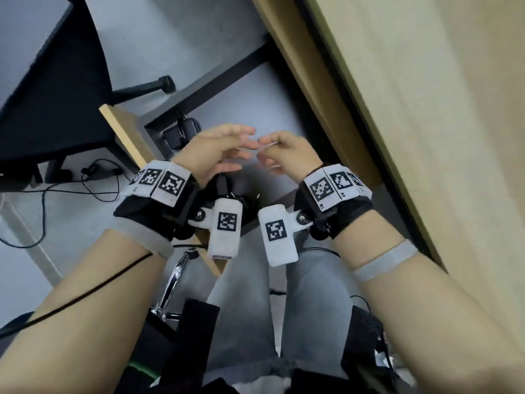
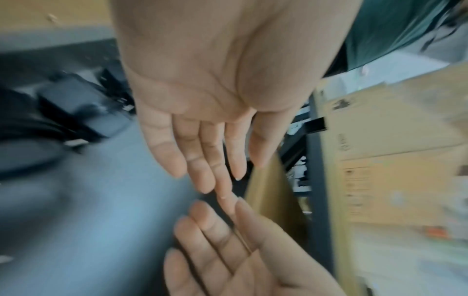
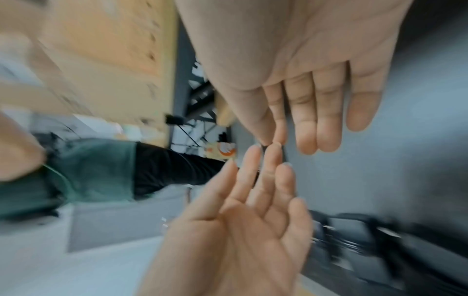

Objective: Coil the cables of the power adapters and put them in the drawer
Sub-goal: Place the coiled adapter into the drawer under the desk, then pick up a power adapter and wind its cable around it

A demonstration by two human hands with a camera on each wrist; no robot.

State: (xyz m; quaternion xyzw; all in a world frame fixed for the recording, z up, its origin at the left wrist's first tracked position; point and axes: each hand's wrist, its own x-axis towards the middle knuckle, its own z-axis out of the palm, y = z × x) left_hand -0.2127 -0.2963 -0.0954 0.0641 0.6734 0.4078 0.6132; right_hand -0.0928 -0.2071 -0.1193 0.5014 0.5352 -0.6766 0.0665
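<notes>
Head view: two hands are held close together above an open drawer [image 1: 125, 129], under the edge of a wooden surface [image 1: 326, 89].
Left hand [image 1: 211, 150]: fingers [image 2: 200, 152] are seen straight and loosely spread; nothing is held.
Right hand [image 1: 287, 155]: fingers [image 3: 317, 112] are extended and side by side, thumb tip close to the index tip; whether anything thin is pinched cannot be told.
Contact: fingertips of the two hands are almost met; actual touch cannot be told through the blur.
Power adapters [image 1: 181, 132]: black, box-shaped bodies are seen lying in the drawer, just beyond and partly hidden by the left hand; in the left wrist view they [image 2: 83, 104] appear as blurred dark blocks with dark cable beside them.
Cable state: coiling cannot be judged.
Floor [image 1: 170, 32]: pale grey; a loose black cord [image 1: 102, 177] is seen lying on it.
</notes>
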